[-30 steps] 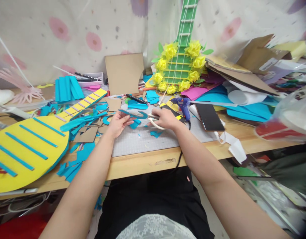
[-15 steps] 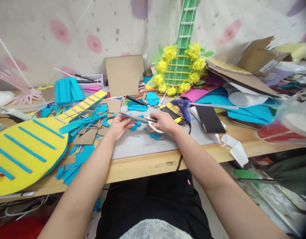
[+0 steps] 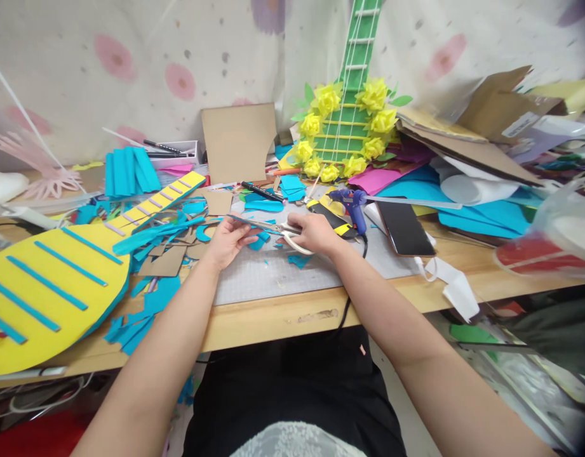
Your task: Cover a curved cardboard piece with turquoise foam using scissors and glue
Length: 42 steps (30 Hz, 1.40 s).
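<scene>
My right hand is closed around the white handles of a pair of scissors, whose blades point left over the grey cutting mat. My left hand pinches a thin, dark bluish strip that runs along the blades. Whether the strip lies between the blades is too small to make out. Blue scraps are scattered on the mat under and beside the hands.
A yellow guitar-shaped craft lies at left beside blue and brown offcuts. Behind stands a green guitar shape with yellow paper flowers. To the right are a glue gun with its cord, a phone and piled cardboard and paper.
The view has shifted very slightly, so things at right sit a little further right. Both hands, the scissors and the strip stay in almost the same place.
</scene>
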Motion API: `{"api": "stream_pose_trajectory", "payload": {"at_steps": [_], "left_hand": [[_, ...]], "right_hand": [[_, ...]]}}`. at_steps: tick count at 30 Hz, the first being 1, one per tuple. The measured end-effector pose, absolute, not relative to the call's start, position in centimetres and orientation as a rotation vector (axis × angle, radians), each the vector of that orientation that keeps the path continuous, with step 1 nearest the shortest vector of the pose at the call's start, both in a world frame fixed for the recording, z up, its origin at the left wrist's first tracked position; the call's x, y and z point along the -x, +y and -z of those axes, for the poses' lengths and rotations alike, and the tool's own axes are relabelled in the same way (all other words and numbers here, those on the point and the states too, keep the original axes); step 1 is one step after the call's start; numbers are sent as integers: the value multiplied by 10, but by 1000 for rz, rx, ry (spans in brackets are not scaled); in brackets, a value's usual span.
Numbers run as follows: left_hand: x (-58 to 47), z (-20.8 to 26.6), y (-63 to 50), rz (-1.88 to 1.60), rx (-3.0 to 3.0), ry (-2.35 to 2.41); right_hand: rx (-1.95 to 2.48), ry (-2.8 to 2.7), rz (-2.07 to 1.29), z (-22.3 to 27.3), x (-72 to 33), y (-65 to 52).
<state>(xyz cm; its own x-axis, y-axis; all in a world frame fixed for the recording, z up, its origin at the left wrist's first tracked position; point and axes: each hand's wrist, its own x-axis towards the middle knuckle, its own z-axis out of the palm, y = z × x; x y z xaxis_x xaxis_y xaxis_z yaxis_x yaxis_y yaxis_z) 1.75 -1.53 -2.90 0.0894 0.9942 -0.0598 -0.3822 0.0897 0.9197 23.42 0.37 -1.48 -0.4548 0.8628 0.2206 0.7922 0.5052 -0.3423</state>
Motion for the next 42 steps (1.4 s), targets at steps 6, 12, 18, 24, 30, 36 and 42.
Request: {"api": "stream_pose_trajectory", "payload": {"at_steps": [6, 12, 18, 24, 30, 36, 42], "left_hand": [[-18, 28, -15, -1248, -891, 888], [-19, 27, -17, -1215, -905, 884], [-22, 30, -18, -1209, -902, 878], [-23, 29, -18, -1194, -924, 888], [-24, 29, -19, -1198, -901, 868], [-23, 30, -18, -1172, -931, 893], [-23, 34, -17, -1160, -921, 891]], "right_hand": [[1358, -2390, -219, 14, -235, 4], [1320, -2415, -217, 13, -239, 6], [1330, -2428, -226, 14, -237, 6], [1384, -2420, -221, 13, -235, 4], [1372, -2392, -206, 12, -236, 3], [1316, -2415, -203, 12, -239, 5], [1294, -2442, -187, 12, -239, 5]]}}
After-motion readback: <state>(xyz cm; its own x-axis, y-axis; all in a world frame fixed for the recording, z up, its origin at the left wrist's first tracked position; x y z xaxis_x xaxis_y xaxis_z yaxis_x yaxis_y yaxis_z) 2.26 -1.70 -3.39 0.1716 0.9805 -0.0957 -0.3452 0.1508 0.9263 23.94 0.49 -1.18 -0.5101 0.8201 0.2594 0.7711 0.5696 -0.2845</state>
